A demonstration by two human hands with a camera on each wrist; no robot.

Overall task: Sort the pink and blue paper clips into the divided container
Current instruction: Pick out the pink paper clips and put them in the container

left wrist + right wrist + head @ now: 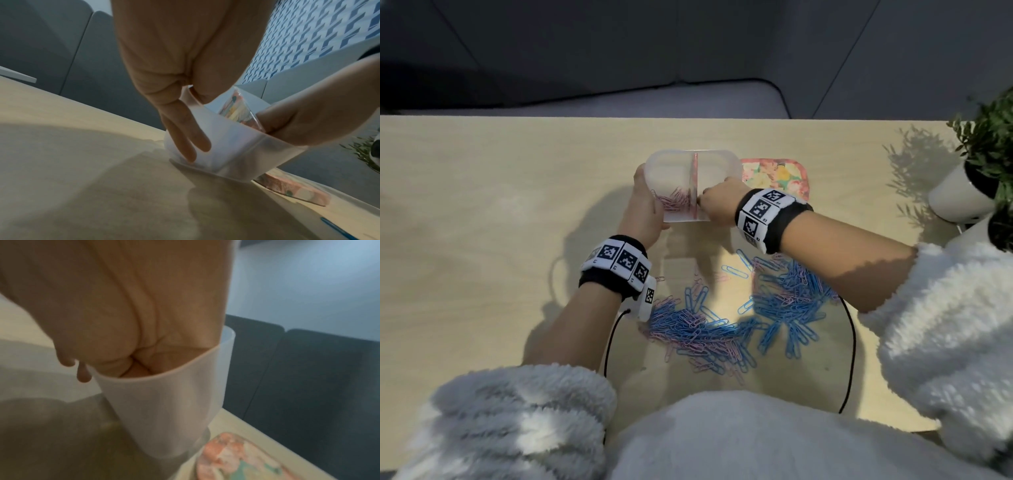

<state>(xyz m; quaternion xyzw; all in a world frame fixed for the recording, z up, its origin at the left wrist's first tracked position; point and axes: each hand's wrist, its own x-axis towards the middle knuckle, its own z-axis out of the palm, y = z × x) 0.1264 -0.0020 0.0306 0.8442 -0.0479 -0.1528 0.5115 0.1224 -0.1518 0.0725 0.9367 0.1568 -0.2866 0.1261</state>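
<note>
Now dropping clips, risking mix-up across the divider (693, 185).
Left hand (645, 202) gripping container (678, 161) at nine o'clock; right hand (717, 205) reaching inside, grip unclear.

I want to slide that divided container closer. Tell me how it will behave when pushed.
The divided container looks thin, translucent and nearly empty, with only some pink clips inside, so probably light and easily slid. It is already tilted in the left hand, so it likely tips readily. Its walls may flex.
</note>
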